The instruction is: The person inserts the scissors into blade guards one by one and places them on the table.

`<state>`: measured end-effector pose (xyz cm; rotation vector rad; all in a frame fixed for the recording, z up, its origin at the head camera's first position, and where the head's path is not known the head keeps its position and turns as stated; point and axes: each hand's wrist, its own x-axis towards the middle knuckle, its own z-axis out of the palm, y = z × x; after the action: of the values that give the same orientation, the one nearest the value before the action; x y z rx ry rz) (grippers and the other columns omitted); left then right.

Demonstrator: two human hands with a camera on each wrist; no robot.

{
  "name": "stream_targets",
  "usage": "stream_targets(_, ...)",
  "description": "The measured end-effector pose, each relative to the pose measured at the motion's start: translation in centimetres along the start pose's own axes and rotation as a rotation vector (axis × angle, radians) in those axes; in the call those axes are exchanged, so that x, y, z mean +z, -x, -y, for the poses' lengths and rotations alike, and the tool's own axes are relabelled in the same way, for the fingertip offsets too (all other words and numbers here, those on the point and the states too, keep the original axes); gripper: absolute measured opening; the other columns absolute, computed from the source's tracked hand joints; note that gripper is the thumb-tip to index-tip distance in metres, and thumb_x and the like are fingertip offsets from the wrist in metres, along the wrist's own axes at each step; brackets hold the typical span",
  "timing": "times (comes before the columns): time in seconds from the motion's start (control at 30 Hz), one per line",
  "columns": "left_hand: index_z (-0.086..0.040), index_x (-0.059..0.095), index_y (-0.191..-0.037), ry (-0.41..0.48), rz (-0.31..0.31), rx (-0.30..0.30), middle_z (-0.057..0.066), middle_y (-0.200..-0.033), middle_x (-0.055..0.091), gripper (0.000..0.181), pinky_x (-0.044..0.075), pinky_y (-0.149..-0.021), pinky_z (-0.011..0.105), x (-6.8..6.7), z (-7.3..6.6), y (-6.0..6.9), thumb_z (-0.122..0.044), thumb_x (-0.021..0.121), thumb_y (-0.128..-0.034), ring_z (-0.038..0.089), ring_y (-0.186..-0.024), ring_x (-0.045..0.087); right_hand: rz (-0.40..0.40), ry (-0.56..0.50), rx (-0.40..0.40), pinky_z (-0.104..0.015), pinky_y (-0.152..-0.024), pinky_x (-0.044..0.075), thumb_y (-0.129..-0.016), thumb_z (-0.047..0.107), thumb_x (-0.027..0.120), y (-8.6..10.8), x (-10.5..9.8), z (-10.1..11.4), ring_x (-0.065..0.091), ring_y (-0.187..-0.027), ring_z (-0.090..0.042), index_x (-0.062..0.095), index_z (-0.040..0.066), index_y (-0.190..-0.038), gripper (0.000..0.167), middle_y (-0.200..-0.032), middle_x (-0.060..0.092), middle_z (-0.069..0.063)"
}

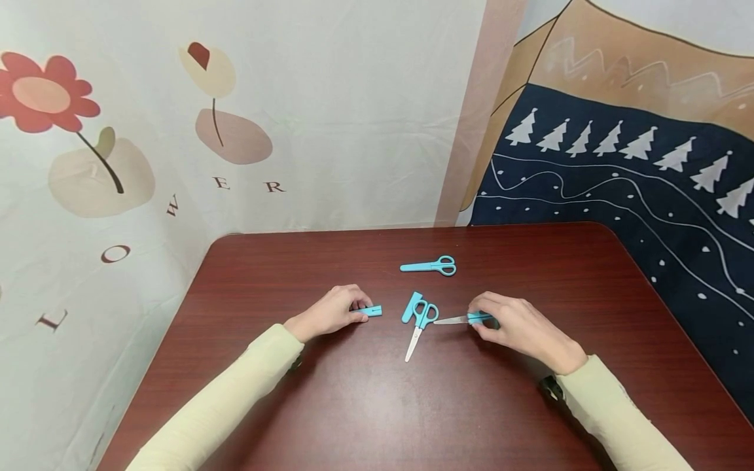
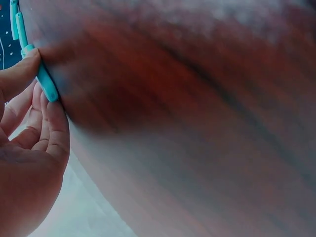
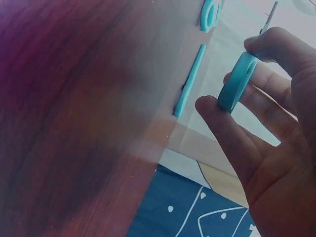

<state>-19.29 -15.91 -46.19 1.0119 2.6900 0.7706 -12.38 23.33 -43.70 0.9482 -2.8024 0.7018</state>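
Our left hand [image 1: 337, 307] pinches a blue cover [image 1: 371, 311]; our right hand [image 1: 514, 322] grips the bare scissors [image 1: 455, 320], tip beside the loose scissors [image 1: 420, 323] on the table [image 1: 353, 412]. We seem to prepare sheathing; next probably calls for aligning tip with cover.

Head view: left hand [image 1: 338, 309] hides the left end of its blue sheath [image 1: 371, 311]; dark mark on it too small to make out. Right hand [image 1: 518, 324] covers most of the handles on its scissors [image 1: 452, 320]. Can't tell if that blade tip touches the middle scissors [image 1: 421, 320], whose handle overlaps the edge of the loose sheath [image 1: 407, 311]. Far scissors [image 1: 429, 266]: blades hidden in their cover. Near edge of worktop [image 1: 353, 405] and both sleeves [image 1: 224, 399] cut by frame. Dark wrist device [image 1: 552, 387] half hidden, detail unreadable.

Left wrist: worktop blurred, hand cropped, thumb over part of the sheath.

Right wrist: worktop blurred, hand cropped, another handle [image 3: 210, 16] clipped at frame edge.
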Motion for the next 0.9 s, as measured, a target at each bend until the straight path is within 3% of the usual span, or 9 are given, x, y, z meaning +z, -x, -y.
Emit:
stream_targets(0.27, -0.008, 0.076, -0.103, -0.045, 0.019, -0.012, -0.002, -0.096, 0.064, 0.011, 0.051, -0.076, 0.028, -0.4, -0.6, 0.1, -0.009, 0.078, -0.0930, 0.011, -0.084, 0.058, -0.027, -0.007, -0.007, -0.027, -0.077, 0.058, -0.089, 0.017, 0.081, 0.0, 0.3, 0.3, 0.061, -0.085, -0.005, 0.070, 0.018, -0.110, 0.024, -0.105, 0.064, 0.011)
stream_targets(0.53, -0.009, 0.072, -0.106, -0.060, -0.030, -0.015, -0.001, -0.102, 0.060, 0.010, 0.050, -0.082, 0.034, -0.9, -1.4, 0.6, -0.007, 0.073, -0.0963, 0.015, -0.089, 0.056, -0.081, 0.013, -0.026, -0.026, -0.073, 0.058, -0.087, 0.014, 0.082, -0.2, 0.7, 0.5, 0.059, -0.080, -0.007, 0.069, 0.017, -0.107, 0.024, -0.102, 0.062, 0.009)
stream_targets(0.9, -0.010, 0.072, -0.105, -0.041, -0.137, 0.062, 0.000, -0.103, 0.062, 0.011, 0.051, -0.083, 0.034, -1.1, -3.5, 1.3, -0.006, 0.074, -0.0949, 0.016, -0.092, 0.058, -0.157, 0.035, -0.056, -0.027, -0.067, 0.055, -0.082, 0.011, 0.081, -0.5, 1.0, 1.0, 0.056, -0.077, -0.005, 0.068, 0.017, -0.104, 0.025, -0.096, 0.062, 0.010)
